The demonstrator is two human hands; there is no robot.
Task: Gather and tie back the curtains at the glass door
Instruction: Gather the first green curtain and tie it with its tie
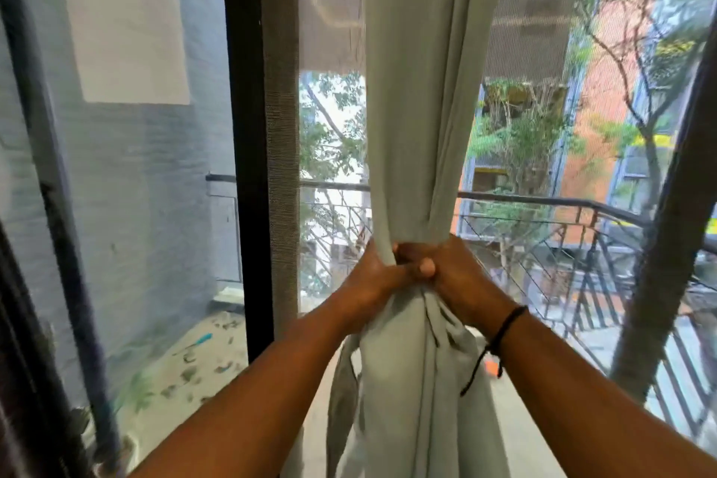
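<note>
A pale grey-green curtain [419,97] hangs in front of the glass door, bunched into a narrow column at waist height. My left hand [378,270] grips the bunch from the left and my right hand [456,272] grips it from the right, fingers meeting at the front. Below the hands the cloth spreads out again in loose folds. A narrow strip of the same fabric [343,373] dangles at the lower left of the bunch. A black thread band circles my right wrist [504,326].
A dark door frame post [248,128] stands left of the curtain, with a mesh screen [281,128] beside it. Beyond the glass lie a balcony floor [201,361] and a black metal railing [582,244]. A slanted dark bar [667,244] crosses the right side.
</note>
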